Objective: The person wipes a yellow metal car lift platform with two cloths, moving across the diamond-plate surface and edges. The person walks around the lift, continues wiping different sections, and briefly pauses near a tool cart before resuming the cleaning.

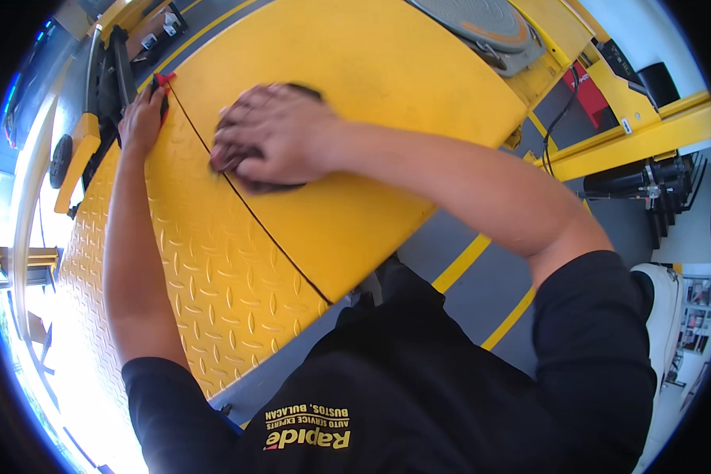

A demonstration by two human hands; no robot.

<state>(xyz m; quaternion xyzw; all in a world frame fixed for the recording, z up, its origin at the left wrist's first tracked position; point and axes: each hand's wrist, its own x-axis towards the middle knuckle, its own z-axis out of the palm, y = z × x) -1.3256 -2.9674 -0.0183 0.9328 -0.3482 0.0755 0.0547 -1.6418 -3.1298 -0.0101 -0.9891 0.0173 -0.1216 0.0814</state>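
Note:
My right hand (280,138) presses down on a dark cloth or pad (304,91) lying against the smooth yellow metal plate (363,63). Motion blurs its fingers, and the hand covers most of the dark piece, so its exact kind does not show. Farther left, my left hand (141,122) rests at the far edge of the yellow tread plate (213,292). Its fingers bend over a red-and-black thing (164,81), whose kind I cannot make out. A thin dark seam between the smooth and treaded plates runs between my hands.
A round grey turntable (478,20) sits at the far right end of the plate. Yellow beams (640,138) and a dark cable (561,118) are on the right. Black and yellow machine parts (95,142) stand close beyond my left hand. Grey floor with yellow lines (462,265) lies below.

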